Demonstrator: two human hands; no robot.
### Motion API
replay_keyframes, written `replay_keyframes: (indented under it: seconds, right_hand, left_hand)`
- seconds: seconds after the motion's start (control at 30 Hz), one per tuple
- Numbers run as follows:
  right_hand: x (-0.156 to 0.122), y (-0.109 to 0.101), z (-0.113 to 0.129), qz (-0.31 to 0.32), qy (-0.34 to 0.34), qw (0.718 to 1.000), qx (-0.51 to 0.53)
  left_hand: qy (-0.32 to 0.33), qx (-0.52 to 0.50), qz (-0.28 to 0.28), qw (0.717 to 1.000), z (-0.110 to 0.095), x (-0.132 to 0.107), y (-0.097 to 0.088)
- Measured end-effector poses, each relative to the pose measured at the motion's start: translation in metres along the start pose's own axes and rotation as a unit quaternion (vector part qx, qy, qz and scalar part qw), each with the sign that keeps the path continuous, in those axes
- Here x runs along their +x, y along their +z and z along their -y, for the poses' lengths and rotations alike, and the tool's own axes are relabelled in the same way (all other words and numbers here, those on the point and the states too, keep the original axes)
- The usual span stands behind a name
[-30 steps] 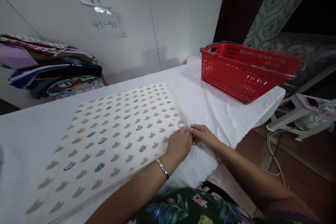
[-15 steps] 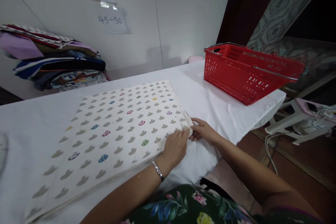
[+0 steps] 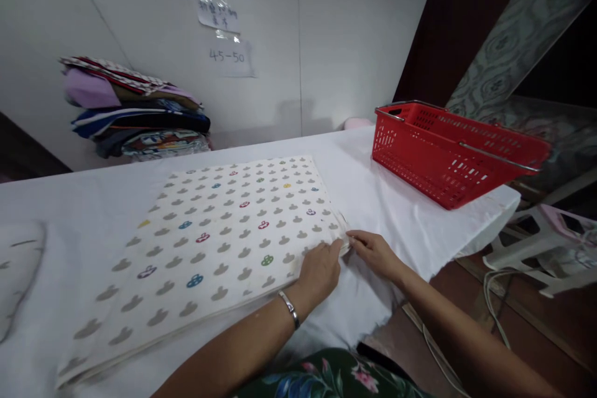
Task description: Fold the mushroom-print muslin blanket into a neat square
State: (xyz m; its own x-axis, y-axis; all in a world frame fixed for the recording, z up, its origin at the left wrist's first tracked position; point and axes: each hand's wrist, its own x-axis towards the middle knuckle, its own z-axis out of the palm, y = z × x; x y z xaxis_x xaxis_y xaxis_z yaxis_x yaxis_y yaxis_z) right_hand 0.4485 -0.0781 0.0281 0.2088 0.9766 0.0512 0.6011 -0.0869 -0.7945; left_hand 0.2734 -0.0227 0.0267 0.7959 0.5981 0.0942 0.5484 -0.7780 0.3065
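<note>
A folded white tablecloth [image 3: 219,230] with grey and coloured mushroom prints lies flat in front of me, its layers showing along the near edge. My left hand [image 3: 319,270] grips that edge close to the near right corner, fingers on top and curled together. Just to its right, my right hand [image 3: 375,253] pinches the layers at the corner between thumb and fingers. The two hands are close together, and the right hand's lower fingers are partly hidden. A silver bracelet [image 3: 290,310] circles my left wrist.
A red plastic basket [image 3: 420,158] with metal handles stands at the back right of the white-covered table [image 3: 357,186]. Folded cloths [image 3: 140,109] are stacked at the back left. A pale rounded item [image 3: 21,273] lies at the left edge. Beyond the table's right end is a white stool [image 3: 527,261].
My view has swung left, so everything sits further right and lower. The fingers of my right hand have shifted to a pinch at the corner; my left hand keeps its place on the edge.
</note>
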Motion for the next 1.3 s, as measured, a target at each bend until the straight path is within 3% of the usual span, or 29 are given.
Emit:
replay_keyframes:
  seconds: [0.1, 0.2, 0.37, 0.6, 0.73, 0.83, 0.9, 1.0, 1.13, 1.2, 1.3]
  right_hand:
    - [-0.006, -0.003, 0.005, -0.054, -0.178, 0.97, -0.155]
    - [-0.008, 0.004, 0.011, 0.01, -0.268, 0.941, -0.208]
    - [-0.005, 0.018, 0.013, 0.032, -0.26, 0.925, -0.276]
    - [0.0, 0.012, 0.015, 0.033, -0.279, 0.913, -0.295]
    - [0.001, 0.012, 0.013, 0.031, -0.271, 0.927, -0.258]
    - [0.007, 0.013, 0.0, 0.005, -0.268, 0.949, -0.169]
    - [0.017, 0.012, -0.011, -0.025, -0.228, 0.969, -0.087]
    - [0.039, 0.008, -0.019, -0.043, -0.078, 0.994, 0.07]
    - [0.073, 0.002, -0.009, -0.034, 0.136, 0.959, 0.245]
    - [0.088, 0.002, -0.001, 0.009, 0.188, 0.941, 0.281]
    - [0.106, 0.004, 0.007, 0.065, 0.211, 0.93, 0.295]
  left_hand:
    - [0.002, -0.014, -0.008, 1.0, 0.0, 0.0, -0.001]
    - [0.002, -0.026, -0.014, 1.0, 0.001, 0.001, -0.001]
    - [-0.013, -0.045, -0.009, 0.999, 0.001, 0.001, -0.003]
    - [-0.019, -0.046, -0.007, 0.999, -0.004, 0.0, 0.001]
    - [-0.055, -0.059, 0.003, 0.997, -0.005, 0.006, -0.002]
    - [-0.076, -0.112, -0.015, 0.991, 0.002, 0.008, -0.007]
    - [-0.1, -0.17, -0.043, 0.979, 0.009, 0.009, -0.01]
    - [-0.157, -0.255, -0.068, 0.952, 0.018, 0.008, -0.013]
    - [-0.193, -0.286, -0.078, 0.936, 0.021, 0.007, -0.015]
    - [-0.205, -0.278, -0.072, 0.936, 0.019, 0.006, -0.017]
    - [-0.209, -0.254, -0.049, 0.943, 0.015, 0.005, -0.019]
